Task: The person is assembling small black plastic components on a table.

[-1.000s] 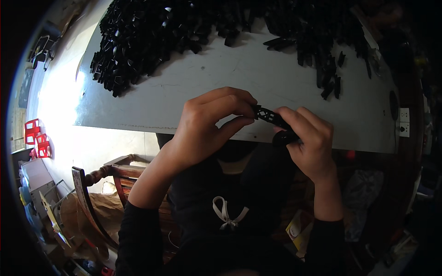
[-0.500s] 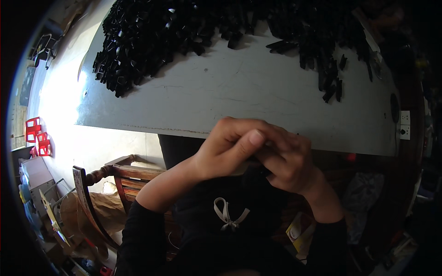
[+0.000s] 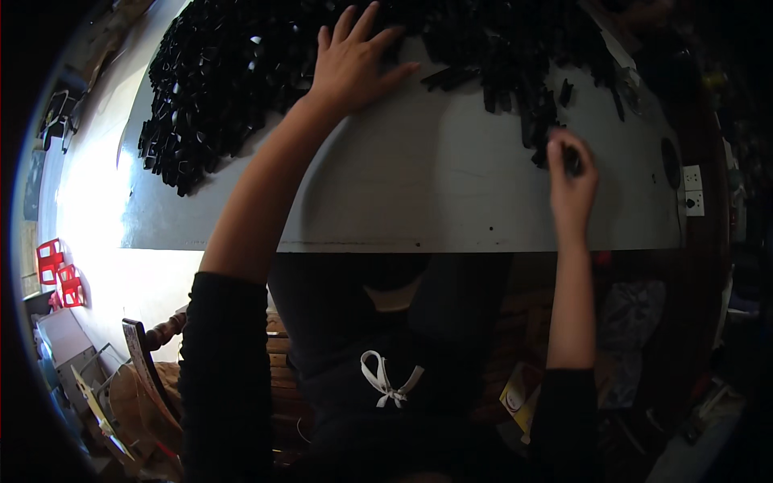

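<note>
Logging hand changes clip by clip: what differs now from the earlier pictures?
Both hands have parted and moved forward: the left hand has let go of the perforated black part and spreads at the left heap of black pieces; the right hand is by the right-hand black pieces, its grip unclear. The grey table and red stools stayed put.

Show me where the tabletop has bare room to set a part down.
Bare: the grey tabletop between the left forearm and right hand, down to the near edge; also right of that hand. Crowded: the far side, where black parts heap up, with the left hand at them.
</note>
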The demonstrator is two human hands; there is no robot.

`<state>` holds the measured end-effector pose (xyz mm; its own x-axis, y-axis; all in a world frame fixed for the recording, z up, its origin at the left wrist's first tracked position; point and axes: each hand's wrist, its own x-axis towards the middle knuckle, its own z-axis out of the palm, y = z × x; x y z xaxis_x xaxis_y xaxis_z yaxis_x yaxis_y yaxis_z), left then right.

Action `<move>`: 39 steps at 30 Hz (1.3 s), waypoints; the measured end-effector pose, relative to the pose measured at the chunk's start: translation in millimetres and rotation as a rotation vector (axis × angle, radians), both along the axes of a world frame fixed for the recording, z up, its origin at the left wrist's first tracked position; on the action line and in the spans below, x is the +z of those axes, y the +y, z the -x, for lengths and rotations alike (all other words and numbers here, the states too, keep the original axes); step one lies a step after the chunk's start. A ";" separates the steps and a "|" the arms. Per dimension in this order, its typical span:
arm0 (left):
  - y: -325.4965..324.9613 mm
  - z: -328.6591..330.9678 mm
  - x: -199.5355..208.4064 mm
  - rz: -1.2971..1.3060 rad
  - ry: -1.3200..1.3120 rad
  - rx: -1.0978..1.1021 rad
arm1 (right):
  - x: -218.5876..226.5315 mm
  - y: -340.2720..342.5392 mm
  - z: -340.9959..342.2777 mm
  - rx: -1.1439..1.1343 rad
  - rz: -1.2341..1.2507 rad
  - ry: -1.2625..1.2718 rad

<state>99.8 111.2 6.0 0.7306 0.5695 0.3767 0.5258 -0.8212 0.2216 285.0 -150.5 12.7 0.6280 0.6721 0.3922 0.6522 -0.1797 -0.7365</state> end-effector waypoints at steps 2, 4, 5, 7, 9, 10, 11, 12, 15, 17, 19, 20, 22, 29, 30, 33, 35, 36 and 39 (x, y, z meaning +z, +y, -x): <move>8.2 -4.7 -11.8 0.040 0.091 0.029 | -10.1 17.0 -35.4 -0.089 0.054 -0.105; 1.7 -5.9 -20.4 -0.178 -0.057 0.004 | -21.8 38.3 -49.2 -0.027 0.065 -0.051; -3.3 -5.1 -22.1 -0.222 -0.111 0.013 | -25.7 45.9 -48.2 -0.016 0.099 0.036; -18.4 2.7 -23.1 -0.100 -0.060 -0.070 | -34.2 60.2 -30.0 0.007 0.109 -0.087; -38.6 14.6 -22.2 -0.097 -0.083 -0.102 | -40.0 68.3 1.3 0.025 0.087 -0.116; -49.7 21.9 -21.1 -0.061 -0.070 -0.120 | -41.4 71.0 18.2 0.009 0.102 -0.121; -60.4 30.0 -19.5 -0.035 -0.063 -0.147 | -42.0 73.7 34.1 0.014 0.068 -0.177; -71.3 38.5 -17.9 -0.012 -0.067 -0.163 | -41.6 76.5 48.3 0.010 0.072 -0.151; -97.5 65.2 -11.8 0.061 -0.039 -0.167 | -35.5 80.9 79.1 0.036 0.008 -0.121; -106.1 76.3 -8.5 0.131 -0.016 -0.142 | -25.5 79.7 85.2 0.146 -0.070 0.072; -108.2 82.3 -6.0 0.108 -0.034 -0.111 | -12.1 72.2 80.4 0.161 -0.157 0.179; -107.5 84.1 -4.8 0.113 -0.049 -0.121 | -3.9 64.4 74.9 0.171 -0.193 0.102; -103.0 86.4 -2.0 0.036 -0.099 -0.089 | 7.5 47.2 70.6 0.176 -0.180 0.007; -114.5 123.4 12.5 0.228 -0.614 -0.002 | 5.2 10.0 96.8 0.387 0.324 -0.249; -124.5 126.1 11.4 0.259 -0.568 0.016 | 2.3 9.0 101.8 0.380 0.326 -0.313; -142.9 129.4 6.7 0.286 -0.385 0.033 | -1.8 5.8 106.6 0.322 0.438 -0.434; -147.2 125.2 2.6 0.239 -0.354 0.042 | -4.0 3.3 107.8 0.325 0.401 -0.440; -147.4 122.4 1.2 0.183 -0.277 0.062 | -4.8 1.6 108.1 0.314 0.357 -0.448; -144.5 114.7 -0.4 0.057 -0.187 0.073 | -4.8 -7.8 111.5 0.239 0.344 -0.354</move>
<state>-14.9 -33.4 5.6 0.6068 0.6427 0.4676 0.5290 -0.7657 0.3659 173.5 -158.4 7.9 0.3117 0.9068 0.2839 0.9015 -0.1878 -0.3898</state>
